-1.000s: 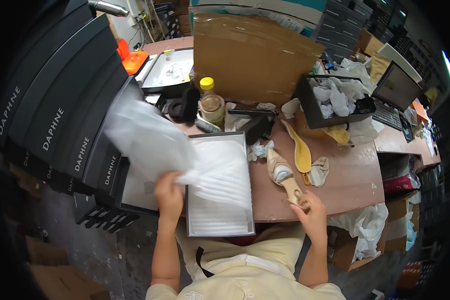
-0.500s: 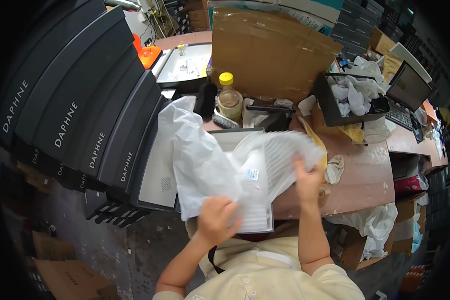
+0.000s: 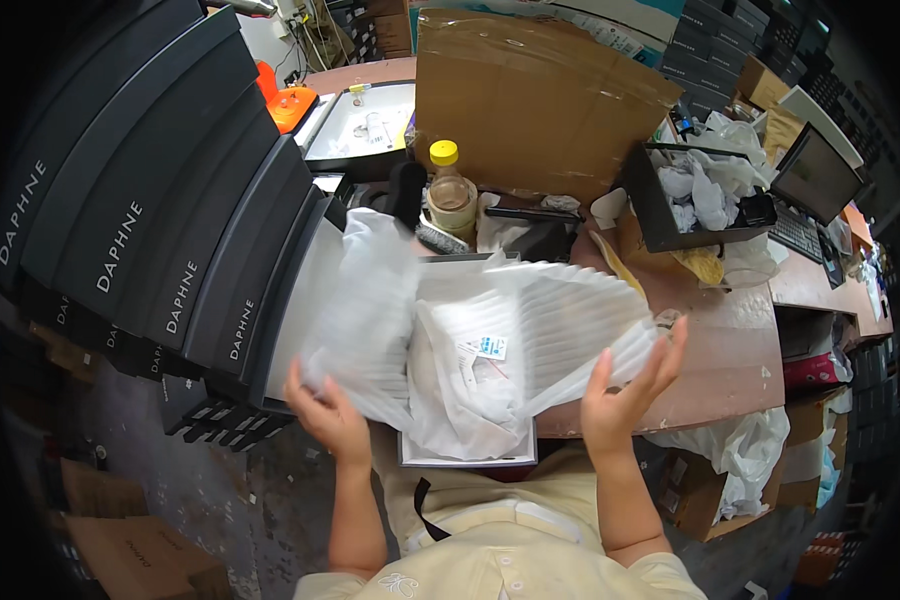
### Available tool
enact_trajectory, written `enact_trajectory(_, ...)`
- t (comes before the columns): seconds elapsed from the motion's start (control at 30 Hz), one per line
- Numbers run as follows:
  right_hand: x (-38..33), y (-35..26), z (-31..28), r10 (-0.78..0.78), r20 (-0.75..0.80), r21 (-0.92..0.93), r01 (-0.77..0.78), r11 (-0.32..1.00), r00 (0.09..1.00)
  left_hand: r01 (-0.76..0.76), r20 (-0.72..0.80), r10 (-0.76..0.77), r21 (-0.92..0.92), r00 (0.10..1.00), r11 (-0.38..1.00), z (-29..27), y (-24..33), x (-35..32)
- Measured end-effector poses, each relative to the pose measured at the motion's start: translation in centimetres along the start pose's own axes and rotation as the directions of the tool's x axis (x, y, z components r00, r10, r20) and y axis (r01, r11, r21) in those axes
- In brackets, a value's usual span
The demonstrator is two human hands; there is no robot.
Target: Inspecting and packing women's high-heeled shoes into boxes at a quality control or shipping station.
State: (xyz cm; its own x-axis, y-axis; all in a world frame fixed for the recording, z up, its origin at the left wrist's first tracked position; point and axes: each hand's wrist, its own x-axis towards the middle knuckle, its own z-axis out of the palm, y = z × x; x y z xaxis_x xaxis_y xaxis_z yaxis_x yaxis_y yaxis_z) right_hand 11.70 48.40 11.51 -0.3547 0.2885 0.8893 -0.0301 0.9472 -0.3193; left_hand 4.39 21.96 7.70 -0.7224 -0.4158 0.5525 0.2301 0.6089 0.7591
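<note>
An open shoebox (image 3: 468, 462) lies at the table's front edge, lined with white wrapping paper spread to both sides. In its middle rests a bundle in thin white paper (image 3: 470, 425), with a blue-and-white label (image 3: 492, 347) and a white tag showing; what the paper covers is hidden. My left hand (image 3: 332, 412) is at the outer edge of the left paper flap (image 3: 365, 310), fingers apart. Beside the end of the ridged right flap (image 3: 580, 320), my right hand (image 3: 625, 390) has its fingers spread and appears to hold nothing.
Dark shoeboxes (image 3: 170, 200) are stacked high on the left. Behind the box stand a yellow-capped bottle (image 3: 450, 188), a brush (image 3: 438, 238) and a large cardboard sheet (image 3: 540, 105). A black box of crumpled paper (image 3: 705, 240) sits at the right, near a monitor (image 3: 820, 172).
Both flaps have been drawn apart, uncovering the bundle and its tag. My left hand has moved left from the box front; my right hand has moved slightly right and down.
</note>
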Motion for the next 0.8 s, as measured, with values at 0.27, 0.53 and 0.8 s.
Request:
enact_trajectory(0.27,-5.7,-8.5,3.7,-0.412,0.843,0.372,0.177,0.911,0.347,-0.580,0.636,0.263,0.360,0.726,0.731,-3.4,0.8,-1.9)
enact_trajectory(0.53,-5.6,-6.2,7.1,-0.256,0.965,0.262,-0.159,0.952,0.060,-0.200,0.689,-0.007,0.221,0.725,0.955,1.5,-1.6,-5.6)
enact_trajectory(0.8,-7.0,3.5,11.1,-0.066,0.975,0.212,-0.977,0.028,0.210,-0.311,0.614,0.048,0.328,0.788,0.892,1.7,-3.2,-3.4)
